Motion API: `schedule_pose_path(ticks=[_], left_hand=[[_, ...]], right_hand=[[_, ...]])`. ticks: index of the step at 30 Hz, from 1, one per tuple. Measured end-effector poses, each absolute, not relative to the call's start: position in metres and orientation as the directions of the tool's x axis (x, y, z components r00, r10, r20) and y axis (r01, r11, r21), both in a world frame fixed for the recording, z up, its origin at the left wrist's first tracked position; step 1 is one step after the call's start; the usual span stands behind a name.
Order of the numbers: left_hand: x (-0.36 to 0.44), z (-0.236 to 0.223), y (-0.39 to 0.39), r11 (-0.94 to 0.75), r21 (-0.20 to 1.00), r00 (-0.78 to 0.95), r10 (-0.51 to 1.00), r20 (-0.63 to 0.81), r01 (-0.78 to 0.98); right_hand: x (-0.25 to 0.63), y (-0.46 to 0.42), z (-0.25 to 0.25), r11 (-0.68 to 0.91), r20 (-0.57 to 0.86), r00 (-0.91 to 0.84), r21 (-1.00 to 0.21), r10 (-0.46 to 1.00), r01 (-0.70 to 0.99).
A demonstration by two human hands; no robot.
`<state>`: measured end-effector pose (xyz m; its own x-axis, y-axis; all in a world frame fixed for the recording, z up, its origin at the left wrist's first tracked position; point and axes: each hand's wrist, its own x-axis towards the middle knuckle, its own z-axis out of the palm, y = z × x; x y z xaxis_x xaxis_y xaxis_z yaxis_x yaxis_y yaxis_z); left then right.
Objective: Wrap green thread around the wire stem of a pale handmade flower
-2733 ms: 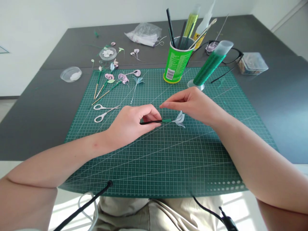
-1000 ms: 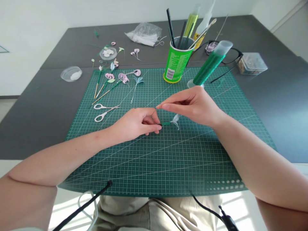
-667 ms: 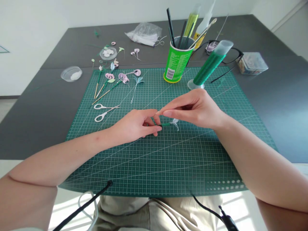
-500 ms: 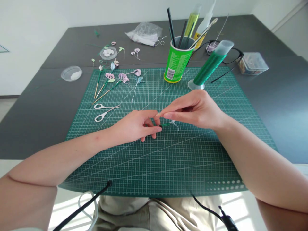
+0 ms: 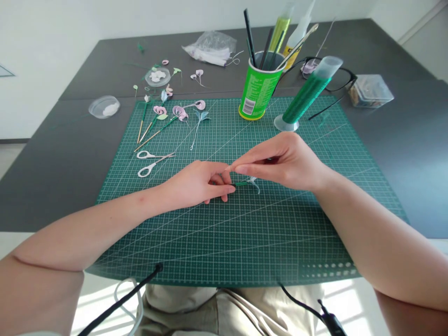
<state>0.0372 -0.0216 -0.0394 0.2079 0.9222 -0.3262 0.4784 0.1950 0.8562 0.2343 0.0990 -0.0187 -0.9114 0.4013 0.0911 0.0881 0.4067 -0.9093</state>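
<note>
Over the cutting mat (image 5: 245, 242), my left hand (image 5: 198, 184) is closed with thumb and fingers on a small flower stem (image 5: 241, 184) wrapped in green. Its pale blue flower head (image 5: 254, 182) points right, past my fingertips. A fine thread (image 5: 227, 169) runs by my left index finger to the pinched thumb and forefinger of my right hand (image 5: 289, 161). Where the thread meets the stem is hidden by my left fingers. Both hands are close together near the middle of the mat.
White-handled scissors (image 5: 147, 169) lie left of my hands, below several thread-wrapped flowers (image 5: 160, 110). Behind stand a green can (image 5: 257, 91) of tools and a green thread spool (image 5: 306, 100). Eyeglasses (image 5: 341, 77) and a clear box (image 5: 371, 91) are at right.
My right fingertips have shifted very slightly right, and a little more thread shows beside my left index finger. My left hand keeps its hold on the flower stem.
</note>
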Motion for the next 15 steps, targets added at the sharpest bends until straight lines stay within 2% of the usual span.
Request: schedule_pose_path(ticks=[5,9,15], left_hand=[[0.0355,-0.0402,-0.0220,0.054,0.830,0.199,0.960,-0.196,0.555],[0.0349,-0.0398,-0.0226,-0.059,0.786,0.215,0.972,-0.095,0.615],[0.0347,-0.0409,-0.0231,-0.122,0.752,0.217,0.976,-0.029,0.648]], right_hand=[[0.2314,0.1012,-0.0226,0.469,0.112,-0.838,-0.864,0.534,0.184],[0.2288,0.1017,-0.0229,0.465,0.093,-0.826,-0.859,0.556,0.216],[0.2273,0.1044,-0.0248,0.464,0.055,-0.812,-0.842,0.581,0.276]])
